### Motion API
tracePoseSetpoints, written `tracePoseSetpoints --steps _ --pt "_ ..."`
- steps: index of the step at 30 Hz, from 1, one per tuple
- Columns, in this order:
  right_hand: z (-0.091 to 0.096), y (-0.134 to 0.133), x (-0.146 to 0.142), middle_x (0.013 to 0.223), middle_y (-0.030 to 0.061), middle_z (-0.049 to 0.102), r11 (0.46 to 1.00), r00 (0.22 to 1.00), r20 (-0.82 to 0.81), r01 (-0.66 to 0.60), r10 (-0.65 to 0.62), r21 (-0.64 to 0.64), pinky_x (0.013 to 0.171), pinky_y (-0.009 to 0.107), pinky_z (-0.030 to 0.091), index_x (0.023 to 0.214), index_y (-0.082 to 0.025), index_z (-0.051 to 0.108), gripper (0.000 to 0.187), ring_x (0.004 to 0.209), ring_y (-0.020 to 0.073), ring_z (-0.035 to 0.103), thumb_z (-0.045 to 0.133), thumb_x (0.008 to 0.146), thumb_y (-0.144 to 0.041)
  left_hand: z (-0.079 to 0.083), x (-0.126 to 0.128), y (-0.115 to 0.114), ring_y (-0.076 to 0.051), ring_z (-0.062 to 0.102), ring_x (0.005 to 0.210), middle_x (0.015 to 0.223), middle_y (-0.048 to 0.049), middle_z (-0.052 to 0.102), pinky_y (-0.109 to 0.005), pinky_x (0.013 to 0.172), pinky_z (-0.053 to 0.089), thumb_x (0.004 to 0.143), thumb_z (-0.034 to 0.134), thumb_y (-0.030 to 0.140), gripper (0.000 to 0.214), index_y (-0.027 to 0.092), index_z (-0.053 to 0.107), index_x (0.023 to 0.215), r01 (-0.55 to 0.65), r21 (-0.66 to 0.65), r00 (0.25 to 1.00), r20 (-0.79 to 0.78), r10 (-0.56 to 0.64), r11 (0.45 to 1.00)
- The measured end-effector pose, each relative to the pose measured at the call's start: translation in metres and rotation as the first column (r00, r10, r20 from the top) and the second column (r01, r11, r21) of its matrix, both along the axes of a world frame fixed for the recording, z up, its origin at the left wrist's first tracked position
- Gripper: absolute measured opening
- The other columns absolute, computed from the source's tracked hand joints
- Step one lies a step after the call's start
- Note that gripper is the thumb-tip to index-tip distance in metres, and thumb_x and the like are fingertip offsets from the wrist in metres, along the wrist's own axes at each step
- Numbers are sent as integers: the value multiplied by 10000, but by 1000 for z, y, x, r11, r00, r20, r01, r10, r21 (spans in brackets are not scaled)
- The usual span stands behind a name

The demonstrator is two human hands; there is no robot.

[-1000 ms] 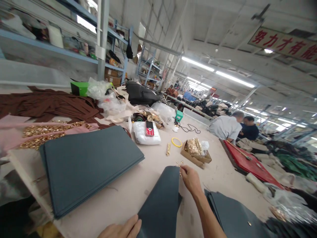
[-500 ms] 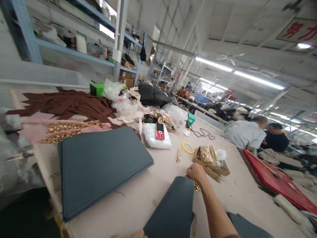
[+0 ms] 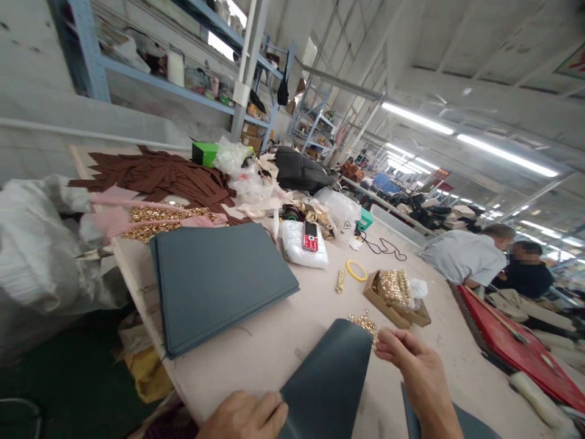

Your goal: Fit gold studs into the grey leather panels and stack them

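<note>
- The left hand [image 3: 244,416] is being shown at the bottom edge of the view. Its fingers are being held close together and laid against the near left edge of a dark grey panel [image 3: 326,381]. Whether that edge is being gripped cannot be told.
- The right hand [image 3: 418,366] is being held in a narrow pinch. Its fingertips [image 3: 387,339] are being drawn together just beside the panel's far right corner. Whether anything is being pinched cannot be told.
- The dark grey panel is being supported between the two hands, above the pale table [image 3: 283,341].
- A small heap of gold fittings [image 3: 362,321] is being shown on the table, just beyond the right fingertips.
- A cardboard box [image 3: 388,308] filled with more gold hardware is being shown further out from the right hand, with a yellow ring [image 3: 356,270] and a short gold chain piece [image 3: 339,280] near it.
- A stack of dark grey sheets [image 3: 219,280] is being shown beyond the left hand.
- A red phone [image 3: 311,236] is being displayed on a white packet [image 3: 297,247], well beyond both hands.
- Two seated people [image 3: 461,259] are being shown far off to the right of the right hand.
</note>
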State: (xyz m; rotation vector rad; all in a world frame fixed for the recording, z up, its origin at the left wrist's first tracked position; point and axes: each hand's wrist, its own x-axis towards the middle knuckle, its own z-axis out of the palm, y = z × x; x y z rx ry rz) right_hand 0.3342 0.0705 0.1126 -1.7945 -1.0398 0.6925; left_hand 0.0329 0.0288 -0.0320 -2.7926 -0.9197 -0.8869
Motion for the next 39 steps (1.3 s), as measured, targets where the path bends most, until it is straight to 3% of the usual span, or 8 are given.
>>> tracePoseSetpoints --steps 3,6,11,15,19,26,30,39 --pt "-5 -31 -48 673 36 688 993 983 -151 -113 105 -45 638 315 574 887 -142 666 543 626 202 666 833 547 -530 32 -9 -5 -202 648 781 1083 -57 668 -324 652 481 804 668 290 480 160 509 1238 79 -235 984 -139 -113 969" --pt "-25 -48 -89 649 18 668 927 926 -225 -341 302 -158 590 294 538 935 -146 669 480 586 181 636 781 628 -498 51 -13 -7 -250 633 909 1195 -85 612 -360 743 507 708 708 339 646 162 470 1283 82 -426 968 -180 -173 901" --pt "-54 -51 -121 592 3 618 789 843 -75 -527 533 -315 563 253 452 746 -162 698 198 561 148 571 606 769 -336 52 -11 -10 -234 608 780 982 -38 620 -376 641 483 740 648 314 381 180 550 1083 61 -407 971 -189 -149 911" --pt "-52 -43 -129 621 -1 647 738 774 85 -555 627 -384 561 237 382 703 -187 720 176 595 141 560 560 769 -221 45 -11 -10 -215 586 734 928 -25 612 -373 586 452 750 658 335 327 176 557 1018 100 -324 976 -152 -156 941" --pt "-48 -37 -134 631 0 667 711 741 134 -554 658 -433 561 226 360 673 -181 722 172 607 133 564 570 753 -180 39 -13 -9 -214 579 738 935 -22 608 -382 586 450 743 675 338 367 159 557 1040 129 -295 979 -115 -169 947" --pt "-46 -27 -135 540 -26 599 658 766 -34 -573 642 -489 480 189 358 631 -157 693 127 518 99 531 585 697 -151 42 -13 -11 -234 599 808 980 -35 639 -380 655 473 728 608 215 338 167 566 1060 130 -368 985 -57 -162 920" --pt "-38 -18 -139 488 -42 561 619 805 -125 -535 580 -575 453 172 418 639 -154 688 117 454 89 528 585 686 -126 47 -12 -10 -251 609 858 1034 -43 656 -389 728 511 648 538 104 465 178 576 1105 104 -474 979 -106 -173 875" --pt "-25 3 -148 428 -64 539 488 782 -99 -476 615 -731 385 141 427 615 -178 630 118 419 90 549 621 677 -78 48 -11 -7 -273 612 875 1068 -68 640 -430 710 546 726 521 136 460 146 535 1185 148 -518 962 -124 -245 842"
